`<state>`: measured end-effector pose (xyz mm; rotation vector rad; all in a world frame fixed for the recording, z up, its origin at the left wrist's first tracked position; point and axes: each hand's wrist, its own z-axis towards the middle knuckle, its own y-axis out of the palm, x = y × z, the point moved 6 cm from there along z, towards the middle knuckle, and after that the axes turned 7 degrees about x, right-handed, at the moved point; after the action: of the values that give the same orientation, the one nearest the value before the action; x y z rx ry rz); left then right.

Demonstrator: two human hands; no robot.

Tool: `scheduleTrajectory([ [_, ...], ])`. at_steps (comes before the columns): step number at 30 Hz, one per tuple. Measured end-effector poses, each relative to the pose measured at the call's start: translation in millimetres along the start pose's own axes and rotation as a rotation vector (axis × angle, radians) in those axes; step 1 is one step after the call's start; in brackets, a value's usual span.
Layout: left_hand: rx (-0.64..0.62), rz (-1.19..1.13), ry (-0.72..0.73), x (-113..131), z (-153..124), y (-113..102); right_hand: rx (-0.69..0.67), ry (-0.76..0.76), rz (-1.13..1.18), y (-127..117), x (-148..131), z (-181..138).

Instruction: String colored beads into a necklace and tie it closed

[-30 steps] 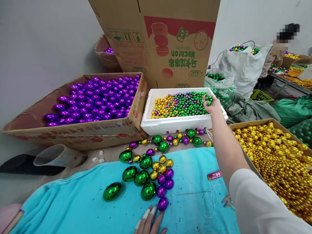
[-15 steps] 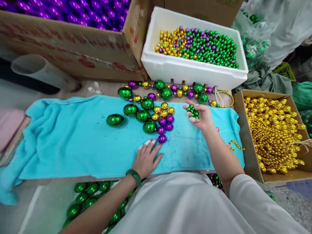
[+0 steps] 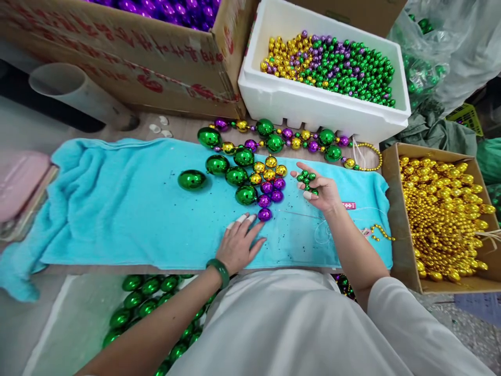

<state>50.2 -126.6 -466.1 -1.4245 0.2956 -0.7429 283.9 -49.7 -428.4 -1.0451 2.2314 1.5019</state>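
My left hand [image 3: 238, 244] lies flat on the turquoise towel [image 3: 129, 219], fingers spread, just below the lowest purple bead [image 3: 265, 214]. Cupped palm up, my right hand [image 3: 319, 190] holds several small green beads [image 3: 306, 179] above the towel. Between the hands sits a cluster of purple beads, gold beads [image 3: 270, 175] and large green oval beads [image 3: 236, 176]. One more green oval bead [image 3: 191, 179] rests apart to the left. By my right forearm are a thin clear thread [image 3: 323, 232], a small red tag [image 3: 348, 206] and a short gold bead string [image 3: 379, 231].
Behind the towel lies a strung bead necklace [image 3: 274, 143]. A white foam box [image 3: 324, 107] of small mixed beads and a cardboard box [image 3: 188, 68] of purple beads stand at the back. Gold bead strings fill a carton [image 3: 391, 209] on the right. A clear tube [image 3: 78, 94] is at left.
The view has shifted, so the scene sits slightly higher and farther right. The green beads have spread a little in my right palm. My left hand stays flat on the towel.
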Motion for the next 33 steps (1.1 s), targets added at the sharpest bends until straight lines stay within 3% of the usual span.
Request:
scheduleTrajectory([
  [27,0.015,0.019,0.015,-0.3,-0.8,-1.0,0.012,-0.025,-0.124,1.3,-1.4,2.9],
  [30,0.016,0.024,0.02,-0.1,-0.4,-1.3,0.114,-0.093,-0.325,-6.6,-1.6,6.6],
  [33,0.02,0.014,0.022,0.2,0.0,-1.6,0.365,-0.284,-0.838,-22.0,-8.1,8.3],
])
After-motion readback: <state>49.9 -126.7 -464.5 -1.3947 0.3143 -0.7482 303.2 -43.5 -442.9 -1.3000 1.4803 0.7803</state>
